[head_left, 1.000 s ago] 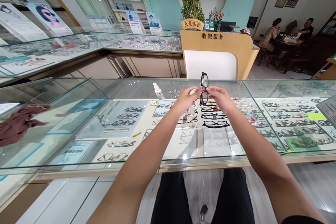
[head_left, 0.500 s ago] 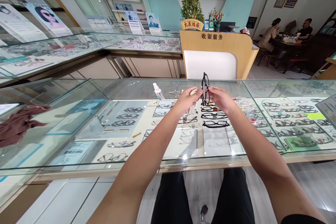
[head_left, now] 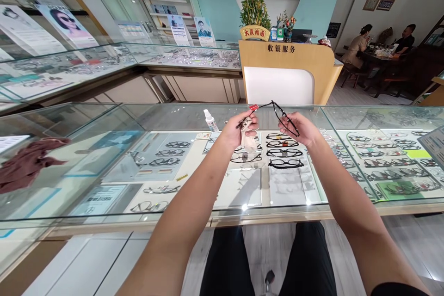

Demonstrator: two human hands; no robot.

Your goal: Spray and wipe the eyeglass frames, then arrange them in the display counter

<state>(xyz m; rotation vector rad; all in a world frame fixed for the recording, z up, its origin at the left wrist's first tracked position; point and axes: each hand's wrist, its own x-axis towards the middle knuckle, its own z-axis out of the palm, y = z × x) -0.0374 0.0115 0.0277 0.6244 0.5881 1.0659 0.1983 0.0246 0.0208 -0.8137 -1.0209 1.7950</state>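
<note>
Spectacles [head_left: 280, 111] are held slanted in the air above the glass bench [head_left: 277, 215], the left hand [head_left: 233, 130] pinching one temple arm along with a bunched pale cloth [head_left: 247, 138], the right hand [head_left: 302, 128] gripping the rim at the front between thumb and fingers. If the hands pulled further apart, the opened arm could be strained at its hinge; because the left fingers share their hold with the cloth, that arm might slip and the spectacles drop onto the glass. The loose cloth could also snag the red tag [head_left: 254, 107] on the arm. Compared with half a second ago, when the spectacles stood upright with the hands close on either side, the hands are wider apart, the front has tilted over, and the cloth and tag show far more plainly
</note>
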